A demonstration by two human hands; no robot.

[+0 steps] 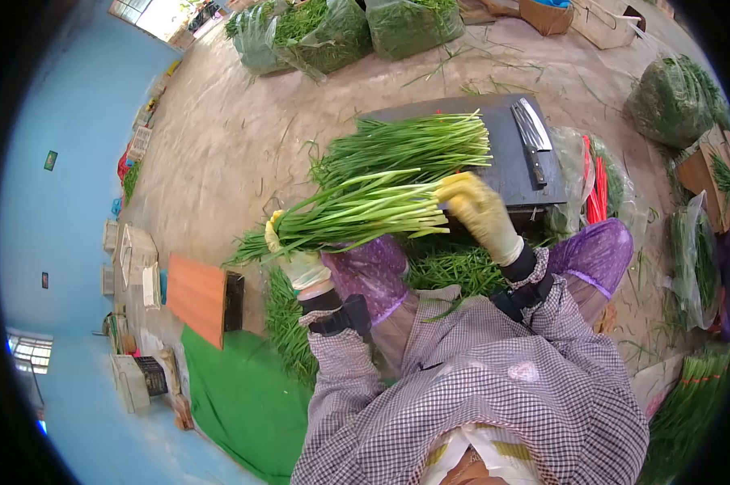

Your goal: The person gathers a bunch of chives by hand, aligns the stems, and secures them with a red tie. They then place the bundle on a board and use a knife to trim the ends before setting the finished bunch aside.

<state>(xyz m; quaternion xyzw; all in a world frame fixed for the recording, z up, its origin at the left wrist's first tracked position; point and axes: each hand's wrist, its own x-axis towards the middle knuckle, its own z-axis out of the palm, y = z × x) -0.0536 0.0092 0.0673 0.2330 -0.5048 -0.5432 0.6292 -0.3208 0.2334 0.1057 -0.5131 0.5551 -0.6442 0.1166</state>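
Observation:
My left hand (294,257), in a pale yellow-stained glove, is closed around the leafy end of a bunch of chives (365,212) held above my lap. My right hand (480,217), in a similar glove and slightly blurred, has its fingers bent together at the pale stem ends of that bunch. What these fingers pinch is hidden. Just beyond lies a pile of chives (405,145) on a dark board (506,174), stem ends to the right. A knife (532,139) with a black handle rests on the board's right side.
Loose greens (454,271) lie between my knees, and more greens (288,327) at my left. A green cloth (235,404) and an orange-brown panel (196,297) are on the left. Bagged greens (324,36) stand at the back. Red strips (596,190) hang right of the board.

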